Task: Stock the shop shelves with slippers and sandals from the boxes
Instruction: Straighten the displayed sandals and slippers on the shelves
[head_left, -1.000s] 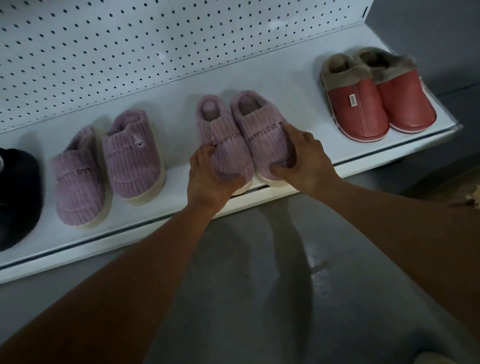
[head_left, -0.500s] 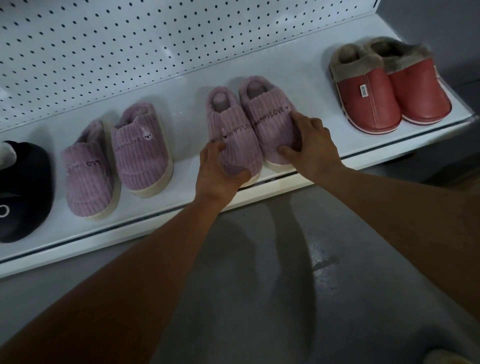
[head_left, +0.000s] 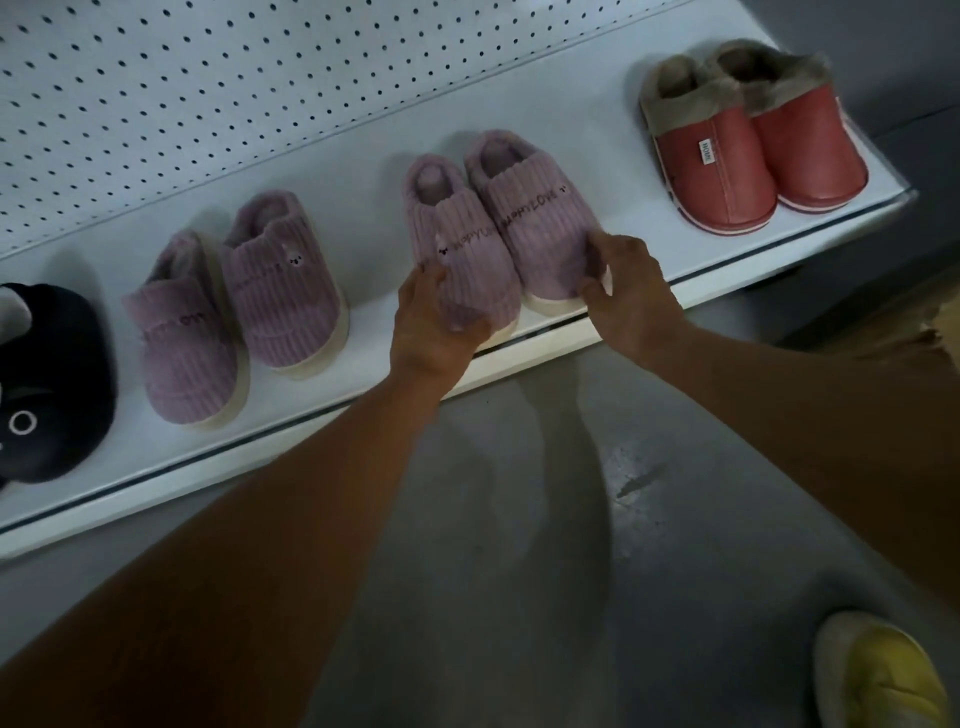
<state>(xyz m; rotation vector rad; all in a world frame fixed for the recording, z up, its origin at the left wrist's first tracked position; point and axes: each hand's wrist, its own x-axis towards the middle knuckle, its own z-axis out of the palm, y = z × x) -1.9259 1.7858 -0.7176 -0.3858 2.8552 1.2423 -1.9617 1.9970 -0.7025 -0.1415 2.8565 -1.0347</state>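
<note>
On the white shelf (head_left: 597, 104), left to right: black slipper (head_left: 49, 379) at the edge of view, purple pair (head_left: 234, 306), then a second purple pair reading HAPPYLOVE, then red fur-lined pair (head_left: 753, 140). Left hand (head_left: 434, 322) wraps the toe of the left HAPPYLOVE slipper (head_left: 457, 244), fingers curled under, thumb on top. Right hand (head_left: 631, 291) grips the toe of the right HAPPYLOVE slipper (head_left: 540, 218), fingers pressed together. Both slippers sit at the shelf's front edge. Yellow shoe (head_left: 883, 675) on the floor, lower right.
</note>
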